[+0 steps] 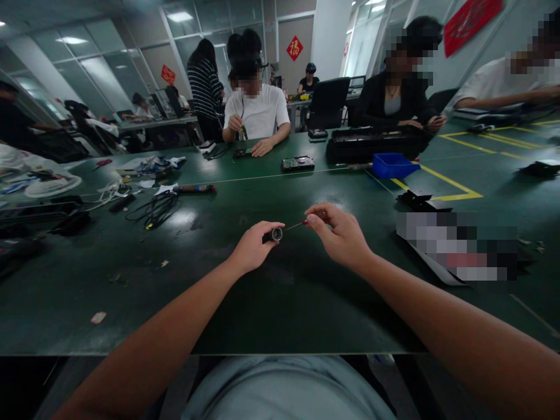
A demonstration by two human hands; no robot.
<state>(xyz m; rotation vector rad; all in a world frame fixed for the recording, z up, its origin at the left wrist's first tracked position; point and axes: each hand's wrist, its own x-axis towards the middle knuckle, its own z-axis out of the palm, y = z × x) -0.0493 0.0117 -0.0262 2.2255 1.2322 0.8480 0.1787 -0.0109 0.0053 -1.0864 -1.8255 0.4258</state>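
Near the middle of the green table, my left hand is closed around a small black cylindrical part with a round, silvery-rimmed end turned toward me. What the part belongs to I cannot make out. My right hand pinches the red handle of a thin screwdriver. Its shaft points left, with the tip close to the round end of the black part; whether they touch I cannot tell. Both hands are held a little above the tabletop.
The green table carries a black cable and a pen-like electric screwdriver on the left. Ahead are a circuit-board part and a blue bin. A black-and-white casing lies right. Several people sit opposite.
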